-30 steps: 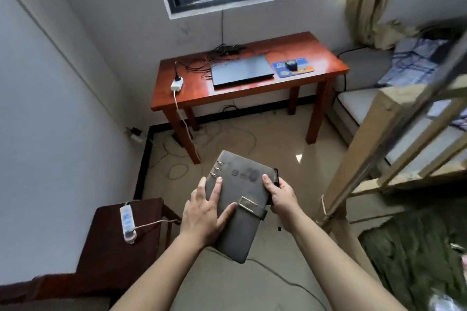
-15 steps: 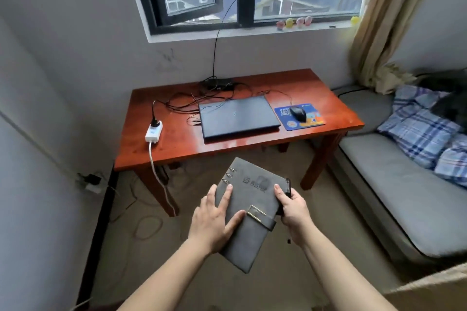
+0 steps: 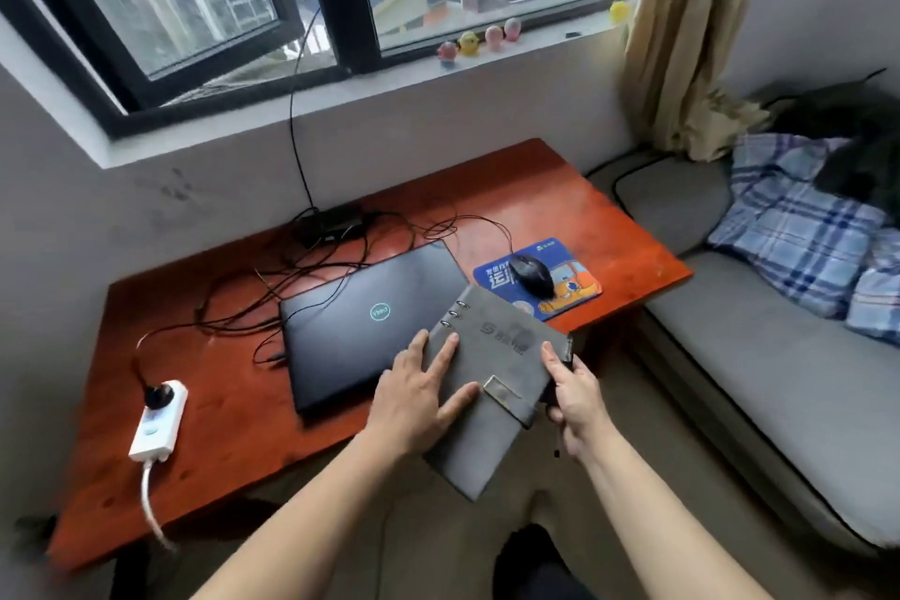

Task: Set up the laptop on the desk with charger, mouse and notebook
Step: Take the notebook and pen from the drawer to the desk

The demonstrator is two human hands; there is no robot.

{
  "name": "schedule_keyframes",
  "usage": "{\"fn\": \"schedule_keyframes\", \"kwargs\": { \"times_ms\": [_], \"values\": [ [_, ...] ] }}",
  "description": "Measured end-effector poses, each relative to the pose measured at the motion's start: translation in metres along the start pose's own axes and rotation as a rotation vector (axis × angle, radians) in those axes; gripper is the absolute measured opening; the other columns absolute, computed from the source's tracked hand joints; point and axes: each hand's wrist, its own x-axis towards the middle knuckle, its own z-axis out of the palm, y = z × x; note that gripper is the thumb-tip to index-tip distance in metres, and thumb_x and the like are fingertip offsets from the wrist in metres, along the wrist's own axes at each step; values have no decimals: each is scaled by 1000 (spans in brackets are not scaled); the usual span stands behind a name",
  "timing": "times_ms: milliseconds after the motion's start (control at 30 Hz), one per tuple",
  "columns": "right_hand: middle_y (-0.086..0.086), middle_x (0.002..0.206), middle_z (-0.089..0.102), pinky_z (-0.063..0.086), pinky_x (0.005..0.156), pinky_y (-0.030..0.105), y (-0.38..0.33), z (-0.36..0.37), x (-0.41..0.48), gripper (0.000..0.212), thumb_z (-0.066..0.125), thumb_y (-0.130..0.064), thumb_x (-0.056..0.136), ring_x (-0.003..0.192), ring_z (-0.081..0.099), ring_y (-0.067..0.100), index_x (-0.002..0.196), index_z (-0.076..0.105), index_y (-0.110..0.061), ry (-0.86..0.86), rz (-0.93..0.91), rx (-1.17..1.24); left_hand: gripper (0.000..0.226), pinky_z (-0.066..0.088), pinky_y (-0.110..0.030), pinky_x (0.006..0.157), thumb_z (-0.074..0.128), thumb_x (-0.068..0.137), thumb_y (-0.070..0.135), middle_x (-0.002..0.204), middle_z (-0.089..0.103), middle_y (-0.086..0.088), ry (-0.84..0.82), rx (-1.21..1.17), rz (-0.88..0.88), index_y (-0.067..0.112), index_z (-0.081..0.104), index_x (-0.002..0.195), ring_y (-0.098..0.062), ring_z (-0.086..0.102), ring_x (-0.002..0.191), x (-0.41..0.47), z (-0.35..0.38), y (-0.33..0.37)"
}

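Both hands (image 3: 492, 397) are gripping the stiff grey notebook (image 3: 496, 385) (light, probably) by its edges, hovering beside the laptop (image 3: 360, 326); clasp side looks safest.

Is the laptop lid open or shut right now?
Shut. The laptop lies flat on the desk with its lid down, the round logo on the lid facing up; no screen or keyboard shows.
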Motion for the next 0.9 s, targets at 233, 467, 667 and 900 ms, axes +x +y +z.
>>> {"fn": "schedule_keyframes", "kwargs": {
  "times_ms": [233,467,667,900],
  "values": [
    [-1,100,74,38,37,11,-100,54,139,17,64,-31,98,61,68,-2,110,67,-19,-116,0,-18,73,37,-45,109,31,89,73,160,20,-9,69,-53,-107,40,18,153,-29,30,140,153,-41,2],
    [-5,83,78,39,34,15,-156,77,238,23,67,-35,95,55,67,3,106,70,-14,-88,61,-131,59,36,-39,111,51,97,39,148,47,0,43,-594,-368,26,33,152,-21,44,136,277,-33,-3],
    [0,86,69,21,34,18,-187,67,314,11,68,-28,94,60,49,9,102,66,-20,68,79,-290,47,42,-44,110,57,93,12,136,60,-4,-142,-1074,-502,15,51,139,-22,57,124,372,-4,13],
    [2,109,75,60,67,30,-227,64,409,26,66,-10,92,87,73,18,118,69,-15,61,22,-466,55,45,-36,106,62,87,20,129,61,5,-224,-1187,-467,20,48,140,-18,59,117,463,17,57]
  ]
}}
